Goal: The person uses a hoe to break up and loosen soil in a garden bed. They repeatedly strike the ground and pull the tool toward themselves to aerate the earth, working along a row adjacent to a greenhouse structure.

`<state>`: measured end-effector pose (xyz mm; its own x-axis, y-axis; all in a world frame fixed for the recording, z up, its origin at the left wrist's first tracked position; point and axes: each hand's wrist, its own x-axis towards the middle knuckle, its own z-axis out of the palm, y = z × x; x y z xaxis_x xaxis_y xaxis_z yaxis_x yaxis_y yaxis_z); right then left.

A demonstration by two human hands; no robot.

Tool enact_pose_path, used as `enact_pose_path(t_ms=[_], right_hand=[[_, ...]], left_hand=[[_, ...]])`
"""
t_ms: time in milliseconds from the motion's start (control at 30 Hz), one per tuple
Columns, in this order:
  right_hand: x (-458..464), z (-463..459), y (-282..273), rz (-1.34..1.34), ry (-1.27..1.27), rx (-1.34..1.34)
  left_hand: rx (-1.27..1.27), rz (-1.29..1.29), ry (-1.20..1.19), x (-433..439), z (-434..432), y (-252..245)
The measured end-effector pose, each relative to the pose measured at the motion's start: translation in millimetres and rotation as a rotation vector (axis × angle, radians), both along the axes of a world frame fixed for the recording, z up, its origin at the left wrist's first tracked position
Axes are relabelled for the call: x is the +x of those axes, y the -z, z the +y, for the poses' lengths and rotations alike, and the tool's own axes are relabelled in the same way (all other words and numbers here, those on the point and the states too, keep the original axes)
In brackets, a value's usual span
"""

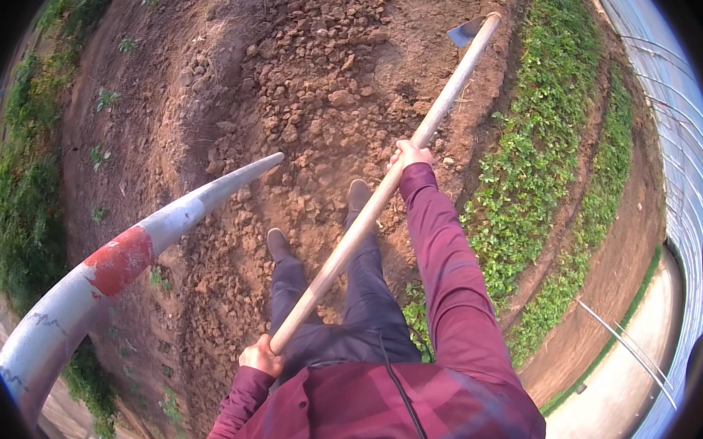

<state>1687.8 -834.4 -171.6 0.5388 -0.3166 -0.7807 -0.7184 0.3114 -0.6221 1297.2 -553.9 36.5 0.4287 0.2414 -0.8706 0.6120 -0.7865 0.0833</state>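
A hoe with a long wooden handle [350, 243] slants across the view from my waist up to the far right. Around the butt end of the handle my left hand [261, 356] is closed. My right hand [411, 157] grips the handle farther up, near its middle. At the far end sits the metal hoe blade [466, 32], over bare soil beside the green crop row; whether it touches the ground I cannot tell. Broken clods of brown soil [317, 90] lie ahead of me and around my shoes [279, 244].
A grey metal pole [183, 206] with a red painted band rises close on my left. Low leafy green plants [536, 152] grow in rows to the right, before a plastic-covered greenhouse [683, 125]. Taller greenery [26, 211] borders the left. A pale path [620, 369] runs at lower right.
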Motion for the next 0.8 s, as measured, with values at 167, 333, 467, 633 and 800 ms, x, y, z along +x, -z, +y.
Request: enact_pose_path(t_ms=[167,333,467,633,800], right_hand=[[-169.3,94.1,40.5,0.362,-0.08,0.073],[-257.8,123.0,6.6,0.557,0.045,0.304],[-192.4,91.4,19.1,0.472,0.072,0.31],[-56.0,46.6,-5.3,0.05,0.035,0.21],[25.1,16.9,-7.0,-0.059,-0.111,-0.009]], left_hand=[[0.084,0.25,-0.061,-123.3,60.3,-59.1],[0.22,0.464,0.012,-199.0,95.2,-95.2],[0.181,0.25,0.067,-174.2,86.5,-28.2],[0.126,0.024,0.01,-61.7,28.6,40.3],[-0.047,-0.067,-0.048,30.7,-20.5,20.9]])
